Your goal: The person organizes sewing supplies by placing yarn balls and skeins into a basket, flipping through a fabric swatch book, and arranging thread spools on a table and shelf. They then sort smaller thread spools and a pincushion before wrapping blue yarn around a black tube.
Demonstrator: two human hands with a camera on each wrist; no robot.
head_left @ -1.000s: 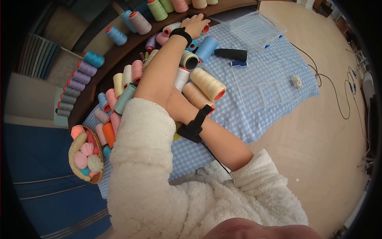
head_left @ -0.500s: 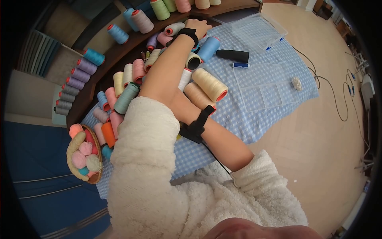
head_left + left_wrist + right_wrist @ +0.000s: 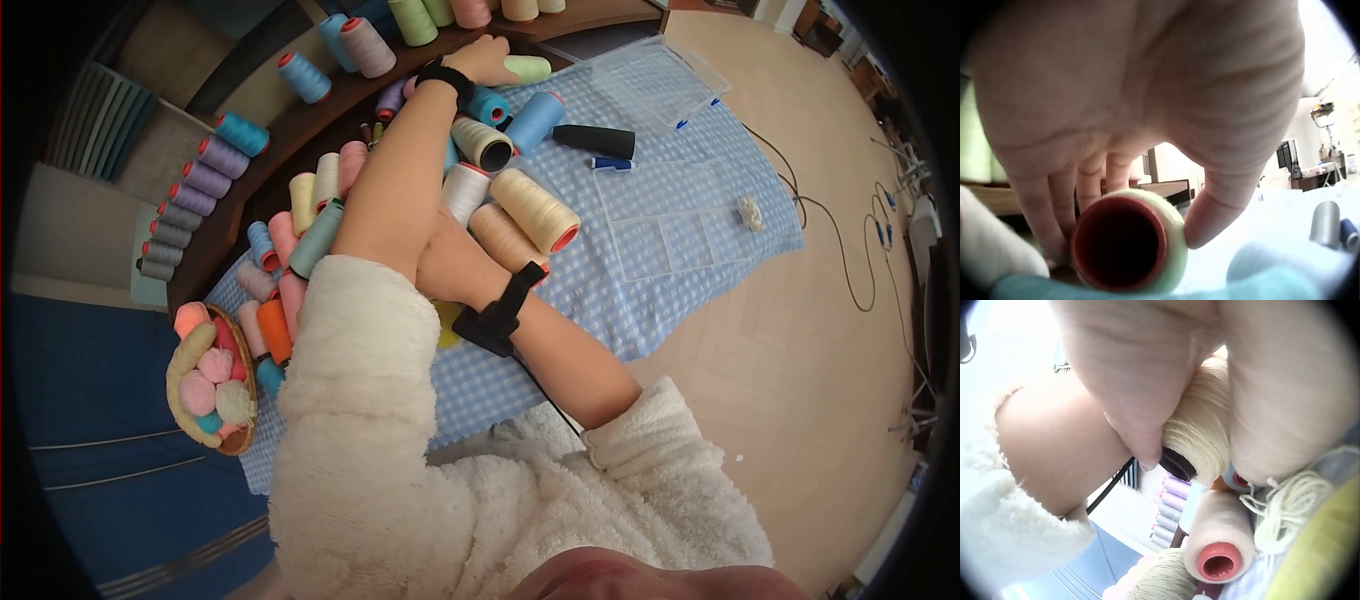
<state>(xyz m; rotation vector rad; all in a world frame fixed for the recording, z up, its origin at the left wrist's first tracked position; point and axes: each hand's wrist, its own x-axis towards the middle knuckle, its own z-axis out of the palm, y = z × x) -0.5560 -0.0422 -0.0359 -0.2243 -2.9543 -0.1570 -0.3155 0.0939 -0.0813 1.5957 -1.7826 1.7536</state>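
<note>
My left hand (image 3: 482, 62) reaches to the back of the cloth-covered table and grips a pale green thread cone (image 3: 530, 69). In the left wrist view its thumb and fingers lie around this cone, the red hollow core facing the camera. Under the left forearm, my right hand (image 3: 452, 262) is partly hidden. The right wrist view shows it holding a cream yarn cone (image 3: 1200, 425) with a dark core. A peach cone (image 3: 505, 240) and a pale yellow cone (image 3: 535, 210) lie just beyond it. Loose cream yarn (image 3: 1285, 509) hangs close to those fingers.
A curved shelf with upright cones, among them a green one (image 3: 412, 22), borders the back. Many cones lie across the checked cloth (image 3: 560, 310). Yarn balls fill a wicker basket (image 3: 252, 400) at left. Clear plastic boxes (image 3: 680, 235) and a black cylinder (image 3: 594, 141) stand right.
The left hand has shifted slightly left at the back of the table, and a pale green cone now shows in it. The right hand stays nearly where it was.
</note>
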